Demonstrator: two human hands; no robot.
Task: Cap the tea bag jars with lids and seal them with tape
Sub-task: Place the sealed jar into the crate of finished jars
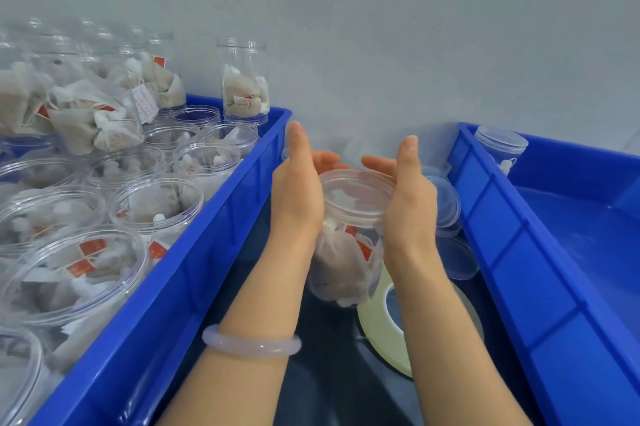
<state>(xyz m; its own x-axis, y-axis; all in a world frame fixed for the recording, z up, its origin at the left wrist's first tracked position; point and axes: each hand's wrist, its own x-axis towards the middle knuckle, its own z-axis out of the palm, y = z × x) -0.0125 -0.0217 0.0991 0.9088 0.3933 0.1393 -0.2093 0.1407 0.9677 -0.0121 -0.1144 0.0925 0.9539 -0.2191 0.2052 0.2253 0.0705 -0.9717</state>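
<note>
A clear jar of tea bags (pixel 341 266) hangs in the gap between two blue crates, with a clear lid (pixel 356 195) sitting on its mouth. My left hand (pixel 298 183) presses the lid's left side with straight fingers. My right hand (pixel 407 190) presses the right side in the same way, so the lid is squeezed between both palms. A roll of pale tape (pixel 382 325) lies flat under the jar, partly hidden by my right forearm.
The left blue crate (pixel 194 273) holds several open jars of tea bags (pixel 156 204), some stacked. The right blue crate (pixel 512 235) holds one capped jar (pixel 500 147). Loose clear lids (pixel 450 204) lie between the crates against the grey wall.
</note>
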